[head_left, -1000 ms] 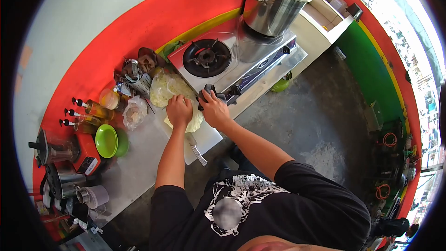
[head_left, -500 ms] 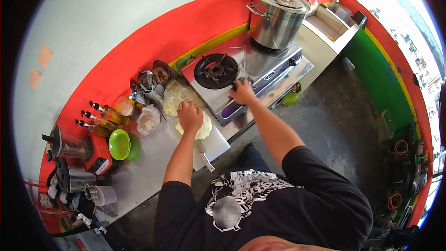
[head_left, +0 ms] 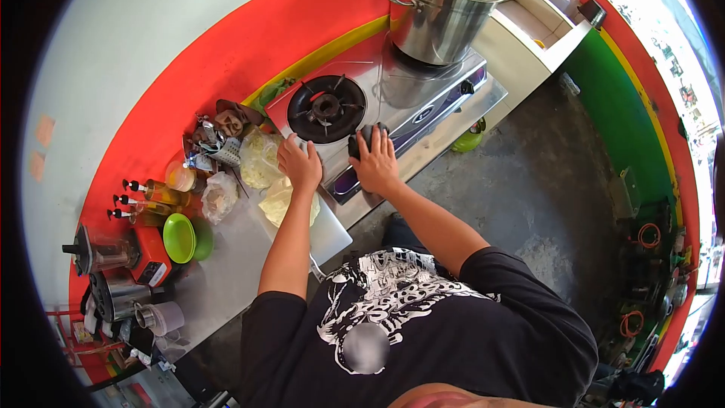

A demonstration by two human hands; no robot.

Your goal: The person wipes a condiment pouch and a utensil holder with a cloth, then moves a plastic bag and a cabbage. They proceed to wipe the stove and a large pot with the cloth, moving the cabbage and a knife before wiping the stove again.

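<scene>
My right hand (head_left: 377, 168) presses down on a dark, crumpled cloth (head_left: 354, 145) at the front of the gas stove (head_left: 343, 162). Its fingers lie over the cloth. My left hand (head_left: 300, 165) is at the stove's left edge, fingers apart, with nothing visible in it. Just below that hand, a pale yellow, flat, leafy-looking pile (head_left: 278, 200) rests on a white cutting board (head_left: 329, 234), partly hidden by my left forearm. Beside it is a clear plastic bag (head_left: 260, 159) with pale green contents.
A large lidded steel pot (head_left: 438, 26) stands on the stove's far side, near a sink (head_left: 529, 19). Along the wall are pump bottles (head_left: 162, 195), green bowls (head_left: 179, 238), a red blender base (head_left: 153, 257) and a utensil holder (head_left: 226, 153). A green gas cylinder (head_left: 468, 138) sits below.
My left hand has lifted off the pale pile and moved to the stove's edge. My right hand has shifted left along the stove front with the dark cloth. The camera view has also shifted.
</scene>
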